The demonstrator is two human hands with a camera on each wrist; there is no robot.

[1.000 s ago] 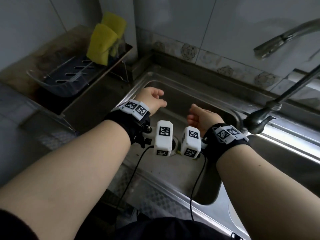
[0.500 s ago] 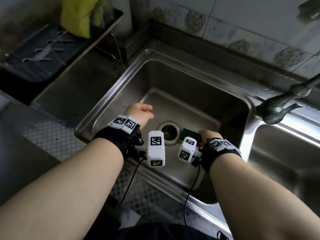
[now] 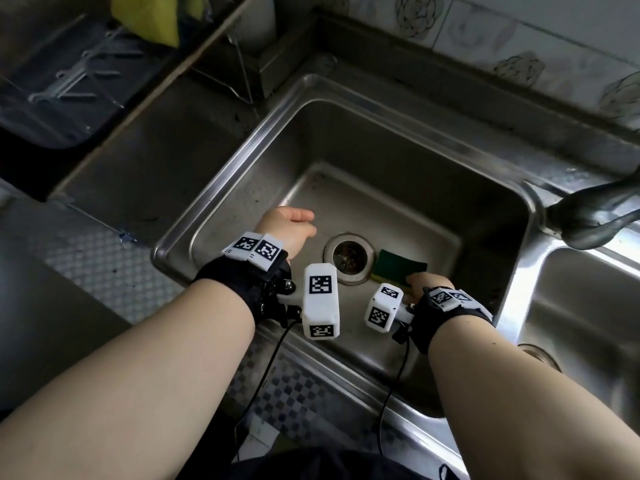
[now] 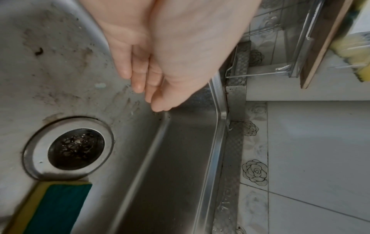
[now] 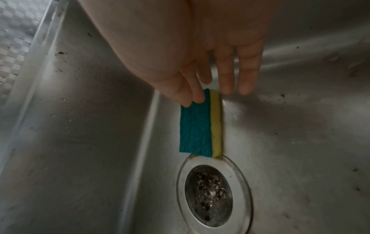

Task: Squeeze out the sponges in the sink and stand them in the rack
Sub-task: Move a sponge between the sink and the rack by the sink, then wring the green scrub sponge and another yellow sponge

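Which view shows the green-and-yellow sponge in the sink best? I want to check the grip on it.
The right wrist view: the whole sponge shows beside the drain, the right hand fingers touching its near end. The head view shows only its far part; the left wrist view crops it and shows no grip.

In the sink (image 3: 221,188) a green-topped sponge (image 3: 398,268) lies just right of the drain (image 3: 349,255). The right hand (image 3: 424,287) touches its near end; the left hand (image 3: 289,226) hovers relaxed (holding nothing) by the left wall.
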